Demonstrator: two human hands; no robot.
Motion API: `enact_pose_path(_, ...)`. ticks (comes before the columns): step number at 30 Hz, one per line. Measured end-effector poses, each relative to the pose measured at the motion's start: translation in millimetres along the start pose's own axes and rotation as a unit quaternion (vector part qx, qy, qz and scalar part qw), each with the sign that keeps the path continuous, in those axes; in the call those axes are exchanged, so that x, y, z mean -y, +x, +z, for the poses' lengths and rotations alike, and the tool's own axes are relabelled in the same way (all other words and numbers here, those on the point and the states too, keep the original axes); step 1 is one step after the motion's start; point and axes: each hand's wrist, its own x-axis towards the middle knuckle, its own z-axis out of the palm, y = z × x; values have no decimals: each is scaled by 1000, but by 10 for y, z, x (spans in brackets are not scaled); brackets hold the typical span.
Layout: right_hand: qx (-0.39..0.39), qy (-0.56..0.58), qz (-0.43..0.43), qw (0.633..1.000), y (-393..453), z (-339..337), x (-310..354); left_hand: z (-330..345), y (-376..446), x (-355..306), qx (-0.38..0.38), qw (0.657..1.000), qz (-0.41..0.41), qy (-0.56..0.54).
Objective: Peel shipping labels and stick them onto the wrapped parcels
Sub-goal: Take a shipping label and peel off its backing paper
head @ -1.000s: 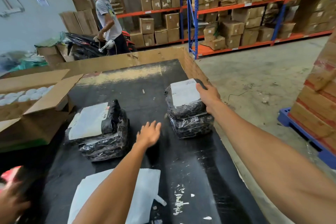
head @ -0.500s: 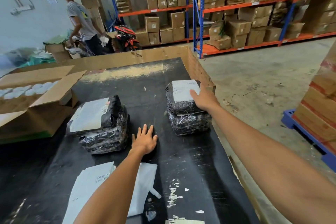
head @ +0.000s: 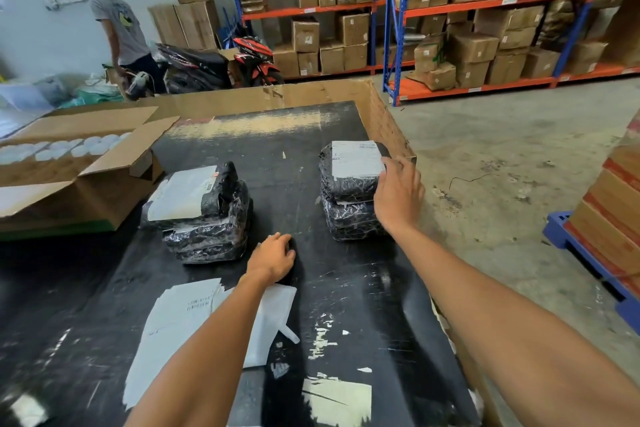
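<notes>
Print on the label (head: 356,159) under my right hand (head: 398,196) too small to read, my left hand's (head: 272,262) fingers curled out of sight, label sheets (head: 180,322) partly beneath my forearm, open carton (head: 79,184) cut off at left.

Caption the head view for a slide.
Right hand presses a shipping label onto the right parcel stack; left hand rests on the black table.

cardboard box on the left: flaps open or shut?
Open. The cardboard box has its flaps folded outward, and rows of white round items show inside.
</notes>
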Motion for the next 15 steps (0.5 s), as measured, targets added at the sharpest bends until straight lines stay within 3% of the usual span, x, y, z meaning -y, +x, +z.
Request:
enact_pose_path(3,-44,20,-80,996,-284,3,277,-97,-209,47,-80,994,-5,-72)
enact_pose_path(5,-16,60,-148,987,-502,87,438,-198,-347,101,-123,988,-2,-89)
enact_pose_path(7,80,135,-176,972,-777,232,637,-307,-524,254,-152,983,-15,-100)
enact_pose_path(12,368,188,-72,908,-1336,566,1158,-508,-950,734,-229,966,-70,-100)
enact_pose_path(15,433,179,-43,883,-1623,747,1451,-560,-1152,1093,-205,973,-89,-64)
